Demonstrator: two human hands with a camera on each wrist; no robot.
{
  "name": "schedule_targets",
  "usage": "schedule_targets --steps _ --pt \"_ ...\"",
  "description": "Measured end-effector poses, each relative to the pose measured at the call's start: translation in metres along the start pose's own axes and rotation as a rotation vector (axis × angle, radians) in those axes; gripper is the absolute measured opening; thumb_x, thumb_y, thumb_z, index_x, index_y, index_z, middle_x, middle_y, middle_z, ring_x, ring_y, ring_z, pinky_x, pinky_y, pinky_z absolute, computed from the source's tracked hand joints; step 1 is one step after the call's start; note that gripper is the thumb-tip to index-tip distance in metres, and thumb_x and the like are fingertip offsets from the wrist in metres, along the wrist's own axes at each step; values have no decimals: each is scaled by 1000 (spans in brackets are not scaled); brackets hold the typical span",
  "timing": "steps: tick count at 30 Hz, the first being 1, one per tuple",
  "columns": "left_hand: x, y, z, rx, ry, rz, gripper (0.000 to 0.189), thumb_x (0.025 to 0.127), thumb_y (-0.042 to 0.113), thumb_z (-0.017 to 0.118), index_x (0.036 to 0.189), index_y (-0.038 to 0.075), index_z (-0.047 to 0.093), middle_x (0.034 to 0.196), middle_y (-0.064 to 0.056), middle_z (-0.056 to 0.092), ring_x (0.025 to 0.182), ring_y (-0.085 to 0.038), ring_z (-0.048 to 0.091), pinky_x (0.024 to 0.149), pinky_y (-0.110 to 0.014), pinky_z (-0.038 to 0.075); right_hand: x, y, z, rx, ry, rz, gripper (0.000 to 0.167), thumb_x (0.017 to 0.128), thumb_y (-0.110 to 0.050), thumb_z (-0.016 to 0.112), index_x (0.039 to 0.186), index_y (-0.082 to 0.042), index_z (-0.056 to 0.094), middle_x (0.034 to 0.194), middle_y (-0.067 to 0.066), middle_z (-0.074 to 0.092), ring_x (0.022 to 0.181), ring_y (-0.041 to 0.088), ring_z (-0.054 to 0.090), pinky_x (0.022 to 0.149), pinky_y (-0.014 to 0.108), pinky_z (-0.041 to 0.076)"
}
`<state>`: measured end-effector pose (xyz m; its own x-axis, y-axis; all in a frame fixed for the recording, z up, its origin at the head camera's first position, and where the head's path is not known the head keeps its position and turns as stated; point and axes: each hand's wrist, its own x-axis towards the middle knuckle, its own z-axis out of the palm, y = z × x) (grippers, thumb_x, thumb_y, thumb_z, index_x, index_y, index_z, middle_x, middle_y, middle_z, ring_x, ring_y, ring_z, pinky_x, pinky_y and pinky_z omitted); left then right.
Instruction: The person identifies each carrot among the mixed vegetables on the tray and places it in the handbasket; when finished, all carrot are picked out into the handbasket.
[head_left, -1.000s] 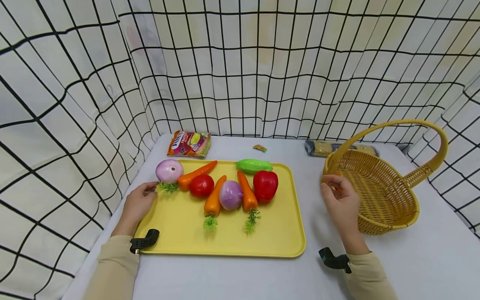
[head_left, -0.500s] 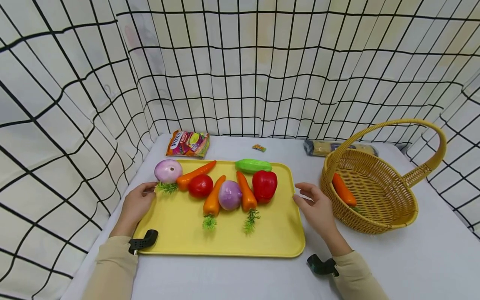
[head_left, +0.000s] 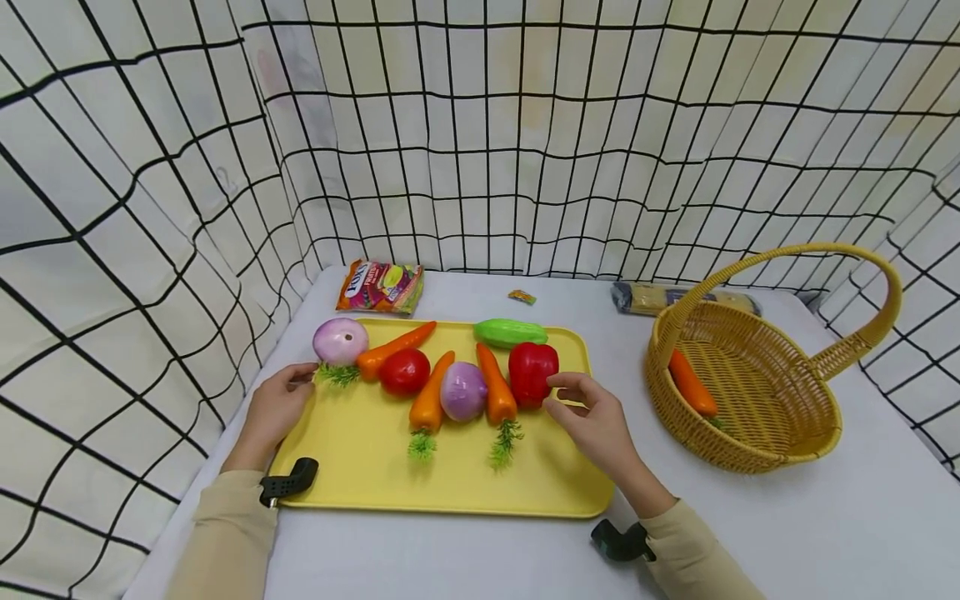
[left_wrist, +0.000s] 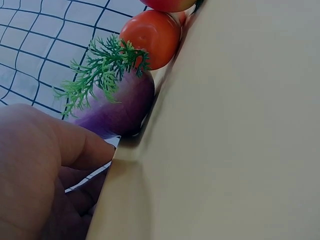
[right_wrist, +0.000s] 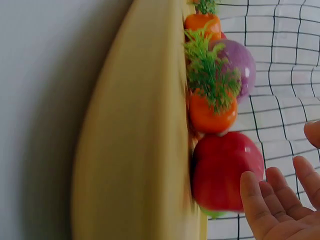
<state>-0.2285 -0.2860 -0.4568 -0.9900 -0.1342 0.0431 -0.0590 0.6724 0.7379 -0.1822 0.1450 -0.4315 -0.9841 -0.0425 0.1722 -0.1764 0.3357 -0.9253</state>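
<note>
Pinching the rim of a flat yellow rectangular tray (head_left: 360, 467) between thumb and fingers of the left hand (head_left: 274, 408). Holding nothing in the right hand (head_left: 596, 419), with thumb and fingers parted just beside a glossy red lobed bell pepper (head_left: 532, 373) on the tray; cannot tell whether touching it. Having a smooth pale-purple round onion (head_left: 341, 341) just beyond the left fingertips and, well to the right of the right hand, a golden woven wicker basket (head_left: 678, 429) with a long orange carrot (head_left: 692, 385) inside.

Looks forward and down from the head over the yellow rectangular tray (head_left: 360, 458); peers close across its matching end from either wrist; shares the glossy red bell pepper (head_left: 533, 372), head with right wrist.
</note>
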Motion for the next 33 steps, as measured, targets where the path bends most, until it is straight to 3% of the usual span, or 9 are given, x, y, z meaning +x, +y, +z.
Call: schedule_targets --steps 6,14,25,33 --pt "1 0 0 -7 -2 -3 41 100 15 44 137 -1 52 130 -26 55 117 -41 52 93 -50 41 2 -10 20 22 -26 -32 26 87 -9 74 112 -5 67 113 11 67 102 26 64 87 36 55" --pt "0 -1 0 -2 -24 -2 43 100 17 43 138 -1 50 132 -26 53 118 -42 52 95 -52 41 8 -18 42 -128 -25 -59 30 84 -10 76 112 -4 67 109 11 68 94 22 66 84 35 57" --pt "1 -1 1 0 -14 1 42 100 17 44 137 -2 51 131 -27 54 117 -42 53 95 -52 41 18 -28 55 -320 -103 0 41 83 -17 76 121 -7 65 111 8 67 92 22 63 81 34 56" --pt "0 0 0 -2 -25 -8 43 101 18 44 139 -1 50 132 -27 53 117 -42 52 95 -53 41 28 -22 58 -364 -137 69 46 82 -23 79 125 -12 64 118 7 65 101 25 60 86 38 55"
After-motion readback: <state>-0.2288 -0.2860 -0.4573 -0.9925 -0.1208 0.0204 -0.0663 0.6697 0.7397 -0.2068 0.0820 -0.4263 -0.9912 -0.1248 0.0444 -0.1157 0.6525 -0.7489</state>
